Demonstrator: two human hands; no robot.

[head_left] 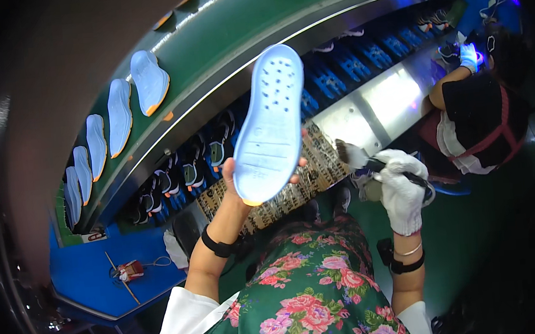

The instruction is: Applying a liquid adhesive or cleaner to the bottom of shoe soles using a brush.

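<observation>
A pale blue shoe sole (269, 128) with an orange heel edge is held up by my bare left hand (237, 194). Its inner face is toward me, with small holes in the wider end. My thumb lies along the near left edge, and fingertips show past the right edge. In a white glove, my right hand (403, 187) is closed around a brush (357, 155) with a dark handle. The dark bristle tip points left toward the sole, apart from it. Part of the handle is hidden by the glove.
Several similar soles (120, 116) line the green conveyor (218, 34) at left. Below it, shoe uppers (220, 147) sit on a lower rack. A taped board (270, 202) lies before me. A co-worker (476, 110) works at right. A blue table (153, 240) stands at lower left.
</observation>
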